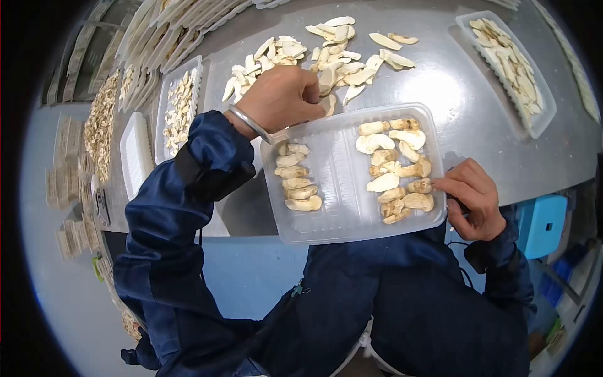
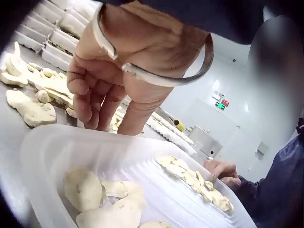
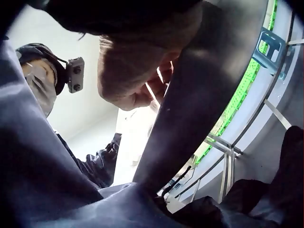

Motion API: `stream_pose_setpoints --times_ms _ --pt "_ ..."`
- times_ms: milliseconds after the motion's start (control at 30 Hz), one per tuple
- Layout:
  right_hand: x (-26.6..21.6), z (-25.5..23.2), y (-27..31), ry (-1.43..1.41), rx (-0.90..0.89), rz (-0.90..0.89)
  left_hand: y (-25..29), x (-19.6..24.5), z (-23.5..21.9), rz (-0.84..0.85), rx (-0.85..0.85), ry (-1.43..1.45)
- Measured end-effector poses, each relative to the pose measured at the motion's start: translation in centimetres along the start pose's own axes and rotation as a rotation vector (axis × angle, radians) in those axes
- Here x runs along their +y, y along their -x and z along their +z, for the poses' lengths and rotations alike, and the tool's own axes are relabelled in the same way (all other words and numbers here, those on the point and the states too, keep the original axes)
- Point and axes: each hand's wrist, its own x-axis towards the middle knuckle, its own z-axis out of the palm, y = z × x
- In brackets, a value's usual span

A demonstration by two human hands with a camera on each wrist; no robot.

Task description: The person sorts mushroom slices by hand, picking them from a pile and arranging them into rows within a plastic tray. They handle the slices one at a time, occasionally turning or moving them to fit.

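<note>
A clear plastic tray lies at the table's front edge, partly overhanging it. Pale mushroom slices form a column on its left, and more slices fill its right side. Beyond the far rim, my left hand reaches down at the loose pile, a slice right at its fingertips. In the left wrist view, the tray wall hides those fingertips; I cannot tell whether they pinch it. My right hand grips the tray's right rim, index finger over the edge beside a slice and thumb outside.
Loose mushroom slices spread across the steel table. Filled trays stand at left and right, with stacked trays at the back left. A blue container is below the table at right.
</note>
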Motion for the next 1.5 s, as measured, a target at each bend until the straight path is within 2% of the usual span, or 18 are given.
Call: stream_pose_setpoints --times_ms 233,333,433,533,733,833,1067,1167,1267,1367,1400,1500 --pt "0.0 0.1 0.0 0.005 0.006 -0.01 -0.4 -0.3 0.6 -0.01 -0.016 0.028" --pt "0.1 0.1 0.0 0.012 0.006 -0.015 -0.3 -0.2 0.3 -0.026 0.082 0.137" --pt "-0.1 0.1 -0.1 0.017 0.005 -0.014 -0.1 0.2 -0.2 -0.055 -0.029 0.119" --pt "-0.1 0.1 -0.1 0.02 0.008 -0.013 -0.5 0.1 0.0 -0.026 -0.052 0.01" --pt "0.0 0.2 0.0 0.019 0.012 -0.012 -1.2 0.2 -0.1 -0.065 -0.109 0.026" --pt "0.0 0.2 0.0 0.021 0.012 -0.013 -1.2 -0.4 0.4 -0.034 0.047 0.134" --pt "0.0 0.2 -0.1 0.026 0.008 -0.008 -1.3 0.6 -0.1 -0.079 -0.032 -0.122" --pt "0.0 0.1 0.0 0.023 0.01 -0.003 -1.5 0.6 0.2 -0.048 -0.016 -0.052" --pt "-0.1 0.1 0.0 0.028 0.01 -0.002 -1.4 -0.3 -0.3 -0.104 0.01 0.085" --pt "0.0 0.2 0.1 0.024 0.011 0.0 -0.1 -1.2 -1.3 -0.055 0.111 0.228" --pt "0.1 0.2 0.1 0.02 0.009 0.001 0.9 -0.1 -2.8 -0.109 0.039 0.191" --pt "0.2 0.2 0.3 0.019 0.007 0.007 5.4 1.2 -2.8 -0.03 0.058 0.355"
